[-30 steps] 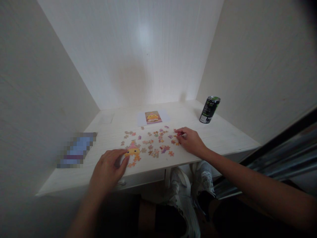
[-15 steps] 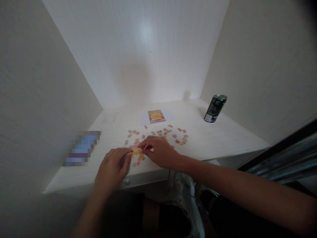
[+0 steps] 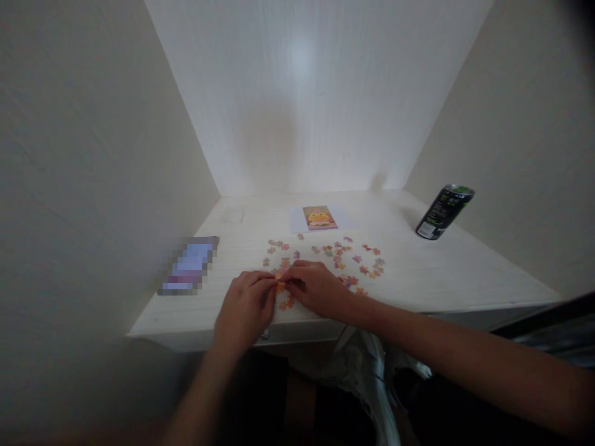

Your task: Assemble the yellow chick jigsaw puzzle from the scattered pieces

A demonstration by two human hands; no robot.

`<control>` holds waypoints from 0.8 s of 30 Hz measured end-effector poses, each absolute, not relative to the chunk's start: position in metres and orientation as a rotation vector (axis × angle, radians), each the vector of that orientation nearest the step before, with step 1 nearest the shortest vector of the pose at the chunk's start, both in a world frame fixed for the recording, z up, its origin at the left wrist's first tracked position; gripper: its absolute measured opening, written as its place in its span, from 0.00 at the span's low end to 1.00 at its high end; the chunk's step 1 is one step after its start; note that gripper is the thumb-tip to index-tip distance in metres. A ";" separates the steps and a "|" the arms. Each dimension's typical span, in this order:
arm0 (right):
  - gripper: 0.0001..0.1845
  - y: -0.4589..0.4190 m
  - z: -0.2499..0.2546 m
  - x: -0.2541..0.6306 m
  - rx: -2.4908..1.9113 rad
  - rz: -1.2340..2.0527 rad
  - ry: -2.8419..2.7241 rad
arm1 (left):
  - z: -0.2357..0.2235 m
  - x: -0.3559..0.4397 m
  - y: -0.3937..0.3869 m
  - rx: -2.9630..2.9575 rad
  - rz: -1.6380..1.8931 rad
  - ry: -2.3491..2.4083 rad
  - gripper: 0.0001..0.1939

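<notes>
My left hand [image 3: 246, 305] and my right hand [image 3: 318, 288] meet at the fingertips near the front of the white table. Both are closed in a pinch on a small yellow-orange cluster of jigsaw puzzle pieces [image 3: 279, 286], which the fingers mostly cover. Just below the fingers lie loose orange puzzle pieces [image 3: 287, 303]. Pink pieces [image 3: 284, 264] show right behind the fingertips. More loose pieces [image 3: 337, 249] are scattered behind and to the right of my right hand.
A picture card [image 3: 320, 217] with a yellow figure lies on white paper at the back of the table [image 3: 400, 279]. To the right stands a black drink can [image 3: 445, 212]. A pixelated phone-like slab [image 3: 189, 265] lies at left. Walls enclose three sides.
The view has shifted, so everything on the table sits farther right. My fingertips have come closer together over the yellow pieces, covering more of them.
</notes>
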State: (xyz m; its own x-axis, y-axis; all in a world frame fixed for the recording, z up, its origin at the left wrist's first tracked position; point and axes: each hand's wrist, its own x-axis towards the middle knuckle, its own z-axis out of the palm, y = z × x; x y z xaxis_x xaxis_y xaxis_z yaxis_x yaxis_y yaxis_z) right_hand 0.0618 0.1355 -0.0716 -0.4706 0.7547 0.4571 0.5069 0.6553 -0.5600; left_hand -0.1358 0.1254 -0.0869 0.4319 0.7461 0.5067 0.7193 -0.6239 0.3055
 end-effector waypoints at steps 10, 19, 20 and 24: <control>0.09 0.136 -0.074 0.061 -0.985 0.310 -2.312 | -0.085 -0.135 0.121 2.581 0.947 1.382 0.06; 0.09 0.129 -0.074 0.072 -0.954 0.157 -2.396 | -0.086 -0.134 0.122 2.583 0.961 1.385 0.06; 0.09 0.127 -0.075 0.074 -0.954 0.146 -2.400 | -0.086 -0.135 0.121 2.581 0.961 1.389 0.06; 0.10 0.123 -0.077 0.077 -0.946 0.098 -2.428 | -0.083 -0.135 0.118 2.575 0.949 1.359 0.08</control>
